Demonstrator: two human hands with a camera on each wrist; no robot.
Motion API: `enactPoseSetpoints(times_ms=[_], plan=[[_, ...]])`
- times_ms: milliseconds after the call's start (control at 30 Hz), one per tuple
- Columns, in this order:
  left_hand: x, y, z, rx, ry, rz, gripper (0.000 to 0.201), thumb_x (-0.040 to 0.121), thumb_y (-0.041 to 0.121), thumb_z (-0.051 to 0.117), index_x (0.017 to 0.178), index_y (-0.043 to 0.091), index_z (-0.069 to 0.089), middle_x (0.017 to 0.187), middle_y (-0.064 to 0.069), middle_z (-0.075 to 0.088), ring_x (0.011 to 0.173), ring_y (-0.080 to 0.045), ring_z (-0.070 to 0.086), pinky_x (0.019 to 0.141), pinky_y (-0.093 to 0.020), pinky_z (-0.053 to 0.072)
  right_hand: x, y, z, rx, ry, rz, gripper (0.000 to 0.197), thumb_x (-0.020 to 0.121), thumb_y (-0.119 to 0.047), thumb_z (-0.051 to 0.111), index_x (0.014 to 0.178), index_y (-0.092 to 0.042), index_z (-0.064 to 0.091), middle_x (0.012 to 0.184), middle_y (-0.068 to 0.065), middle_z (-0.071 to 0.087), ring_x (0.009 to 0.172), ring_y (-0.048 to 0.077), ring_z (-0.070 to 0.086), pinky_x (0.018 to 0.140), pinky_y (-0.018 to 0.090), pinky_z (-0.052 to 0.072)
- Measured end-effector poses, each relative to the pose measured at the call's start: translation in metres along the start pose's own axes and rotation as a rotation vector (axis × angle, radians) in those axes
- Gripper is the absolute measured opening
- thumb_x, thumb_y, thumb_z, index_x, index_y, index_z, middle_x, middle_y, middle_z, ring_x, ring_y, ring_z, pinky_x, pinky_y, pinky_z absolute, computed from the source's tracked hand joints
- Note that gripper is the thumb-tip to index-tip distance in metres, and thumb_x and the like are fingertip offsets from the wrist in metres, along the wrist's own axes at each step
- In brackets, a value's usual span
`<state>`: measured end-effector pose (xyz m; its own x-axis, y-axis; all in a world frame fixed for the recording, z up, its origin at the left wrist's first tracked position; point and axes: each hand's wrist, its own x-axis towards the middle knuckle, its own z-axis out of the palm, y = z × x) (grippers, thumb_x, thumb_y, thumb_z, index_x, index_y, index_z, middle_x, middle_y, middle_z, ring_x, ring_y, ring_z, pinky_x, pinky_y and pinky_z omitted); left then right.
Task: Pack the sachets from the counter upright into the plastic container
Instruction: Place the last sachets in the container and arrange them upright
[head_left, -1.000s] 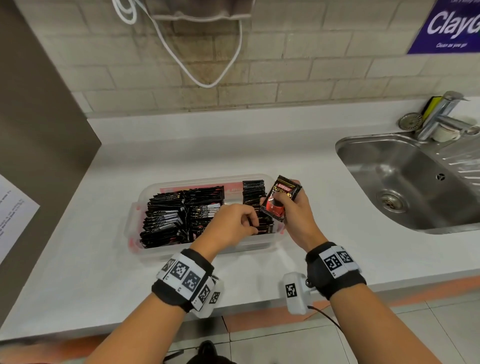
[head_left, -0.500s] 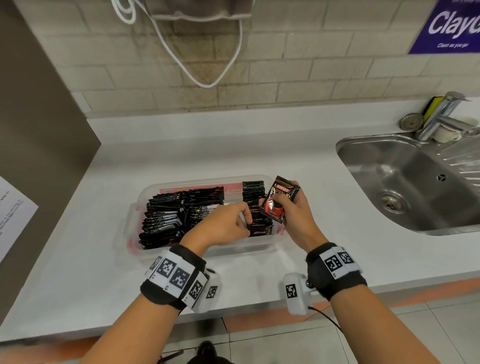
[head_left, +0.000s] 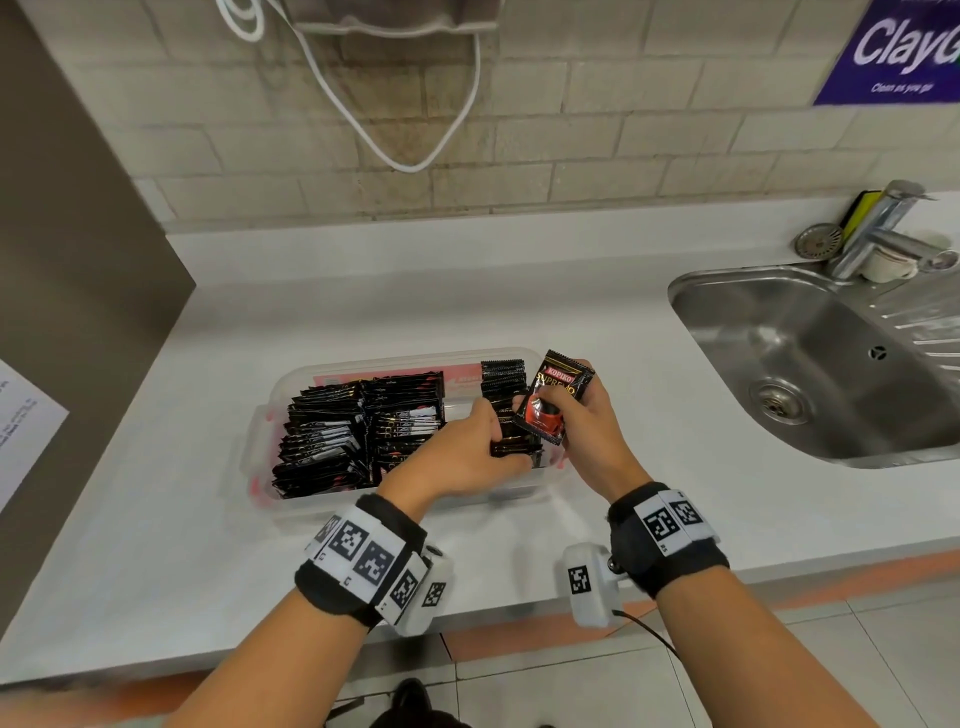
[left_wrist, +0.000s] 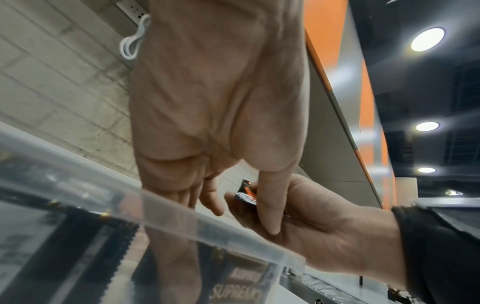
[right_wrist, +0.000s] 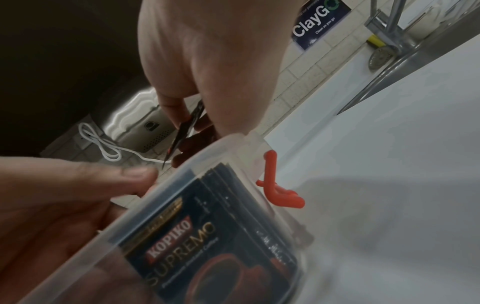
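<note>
A clear plastic container (head_left: 270, 415) sits on the white counter, holding several black sachets (head_left: 363, 431) on edge in rows. My right hand (head_left: 571, 410) pinches one black-and-red Kopiko sachet (head_left: 553, 400) just above the container's right end; the right wrist view shows this sachet (right_wrist: 185, 127) edge-on. My left hand (head_left: 483, 441) reaches over the near rim (left_wrist: 207, 226). Its fingers (left_wrist: 192, 197) run fairly straight down into the right-hand row of sachets (head_left: 501, 379), and its thumb points toward the right hand. A packed sachet (right_wrist: 197, 246) shows through the wall.
A steel sink (head_left: 831, 364) with a tap (head_left: 883, 228) lies to the right. A white cable (head_left: 395, 156) hangs on the tiled wall behind. A grey panel (head_left: 78, 260) with a paper sheet (head_left: 21, 415) bounds the left. A red clip (right_wrist: 280, 195) sticks out from the container's end.
My left hand drew a little to the left, then came back right onto the right-hand row. The right hand with its sachet has barely moved.
</note>
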<state>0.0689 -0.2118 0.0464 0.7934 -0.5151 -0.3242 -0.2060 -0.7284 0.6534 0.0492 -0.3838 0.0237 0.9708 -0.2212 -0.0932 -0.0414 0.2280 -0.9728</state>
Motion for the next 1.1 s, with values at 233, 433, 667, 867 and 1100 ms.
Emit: enactPoseSetpoints(times_ms=[233, 433, 667, 867, 1100], plan=[[0.006, 0.005, 0.001, -0.044, -0.047, -0.027, 0.047, 0.089, 0.040, 0.070, 0.114, 0.020, 0.035, 0.091, 0.004, 0.053, 0.074, -0.009, 0.051, 0.060, -0.026, 0.039, 0.000, 0.001, 0.000, -0.047, 0.022, -0.004, 0.021, 0.094, -0.003, 0.058, 0.106, -0.020, 0.057, 0.106, 0.012, 0.068, 0.111, 0.040, 0.065, 0.100, 0.059, 0.050], [0.004, 0.001, 0.002, -0.090, -0.005, -0.060, 0.052, 0.086, 0.045, 0.074, 0.110, 0.020, 0.036, 0.092, 0.001, 0.058, 0.074, -0.011, 0.053, 0.063, -0.028, 0.041, -0.001, -0.001, 0.001, -0.040, 0.018, -0.007, 0.020, 0.095, -0.002, 0.057, 0.107, -0.018, 0.057, 0.105, 0.010, 0.069, 0.110, 0.037, 0.066, 0.100, 0.058, 0.051], [0.002, 0.001, 0.003, -0.101, -0.015, -0.056, 0.058, 0.084, 0.044, 0.076, 0.116, 0.021, 0.033, 0.091, 0.005, 0.059, 0.076, -0.008, 0.056, 0.062, -0.025, 0.042, -0.001, -0.001, 0.000, -0.038, 0.001, -0.017, 0.018, 0.096, -0.003, 0.057, 0.109, -0.017, 0.056, 0.107, 0.012, 0.069, 0.103, 0.030, 0.069, 0.088, 0.043, 0.058], [0.006, 0.000, 0.001, -0.164, -0.080, -0.063, 0.059, 0.085, 0.037, 0.078, 0.118, 0.020, 0.033, 0.103, -0.008, 0.064, 0.082, -0.013, 0.055, 0.070, -0.029, 0.042, -0.002, 0.000, 0.000, -0.004, -0.015, -0.033, 0.021, 0.092, -0.004, 0.056, 0.107, -0.018, 0.060, 0.099, 0.004, 0.073, 0.094, 0.022, 0.072, 0.074, 0.027, 0.057], [0.012, -0.006, -0.001, -0.272, -0.054, -0.098, 0.057, 0.083, 0.035, 0.081, 0.116, 0.019, 0.038, 0.092, -0.003, 0.054, 0.081, -0.013, 0.050, 0.069, -0.028, 0.039, 0.001, 0.000, -0.001, 0.128, 0.025, 0.063, 0.034, 0.079, -0.013, 0.051, 0.110, -0.005, 0.062, 0.103, 0.024, 0.069, 0.100, 0.037, 0.067, 0.100, 0.059, 0.050]])
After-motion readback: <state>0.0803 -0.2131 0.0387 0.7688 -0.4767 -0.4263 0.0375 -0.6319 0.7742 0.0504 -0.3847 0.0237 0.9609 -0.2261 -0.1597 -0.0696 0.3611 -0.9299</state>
